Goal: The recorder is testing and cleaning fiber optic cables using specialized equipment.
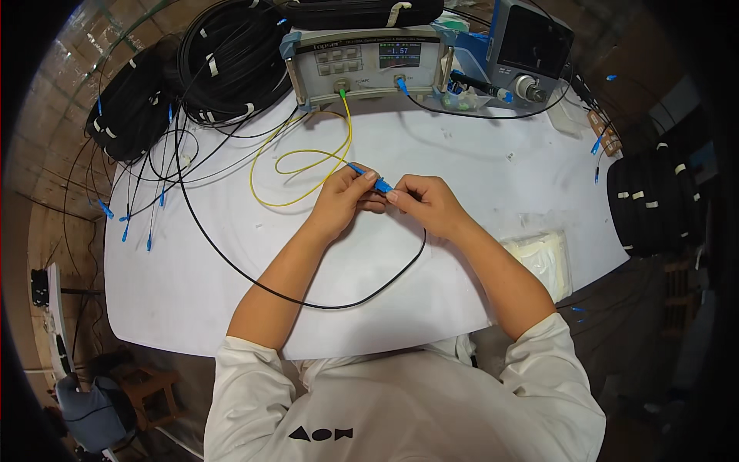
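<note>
Where both hands' fingers (375,190) meet, blue connector (382,185).

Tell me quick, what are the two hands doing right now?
Left hand: closed, pinching the blue connector on the end of the yellow cable.
Right hand: closed, pinching the same blue connector from the other side, where the black cable runs.

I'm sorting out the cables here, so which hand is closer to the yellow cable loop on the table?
Left. The left hand sits right beside the yellow cable loop, at its right end. The right hand lies farther right, beyond the blue connector both hands pinch.
</note>
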`<state>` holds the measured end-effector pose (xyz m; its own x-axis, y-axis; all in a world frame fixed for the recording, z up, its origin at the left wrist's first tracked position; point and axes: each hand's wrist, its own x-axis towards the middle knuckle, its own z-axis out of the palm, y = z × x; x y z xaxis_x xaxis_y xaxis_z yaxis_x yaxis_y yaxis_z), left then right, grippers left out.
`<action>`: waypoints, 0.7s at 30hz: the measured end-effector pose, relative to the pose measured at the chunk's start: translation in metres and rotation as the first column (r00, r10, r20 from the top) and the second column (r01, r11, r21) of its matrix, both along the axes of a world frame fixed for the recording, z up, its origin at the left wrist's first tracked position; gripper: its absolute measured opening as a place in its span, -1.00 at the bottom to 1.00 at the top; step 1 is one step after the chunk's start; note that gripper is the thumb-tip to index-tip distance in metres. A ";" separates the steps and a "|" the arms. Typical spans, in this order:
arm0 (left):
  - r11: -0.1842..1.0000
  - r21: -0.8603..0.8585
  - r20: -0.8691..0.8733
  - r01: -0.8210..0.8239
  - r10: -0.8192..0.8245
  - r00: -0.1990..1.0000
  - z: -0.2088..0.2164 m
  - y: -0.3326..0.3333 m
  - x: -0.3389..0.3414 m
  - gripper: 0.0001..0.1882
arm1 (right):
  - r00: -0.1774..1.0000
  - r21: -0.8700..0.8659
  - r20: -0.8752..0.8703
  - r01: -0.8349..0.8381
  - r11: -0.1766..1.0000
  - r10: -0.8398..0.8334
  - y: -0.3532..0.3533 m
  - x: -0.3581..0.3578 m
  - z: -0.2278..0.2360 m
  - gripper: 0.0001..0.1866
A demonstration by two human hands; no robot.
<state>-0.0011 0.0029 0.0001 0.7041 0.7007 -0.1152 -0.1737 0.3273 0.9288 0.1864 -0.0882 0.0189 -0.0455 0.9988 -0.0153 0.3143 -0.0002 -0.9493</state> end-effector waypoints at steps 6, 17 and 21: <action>0.995 -0.038 0.050 -0.093 0.095 0.994 -0.003 -0.006 0.009 -0.72 | 0.997 -0.023 -0.061 0.038 0.999 -0.039 0.004 0.001 -0.004 -0.74; 0.882 -0.160 0.086 -0.444 0.460 0.884 -0.001 0.026 -0.010 -0.65 | 0.995 -0.006 -0.093 0.027 1.000 -0.027 -0.005 0.008 -0.001 -0.74; 0.974 -0.044 0.064 -0.223 0.225 0.972 -0.003 0.020 -0.016 -0.67 | 0.995 -0.039 -0.081 0.059 0.998 -0.062 -0.003 0.007 -0.001 -0.74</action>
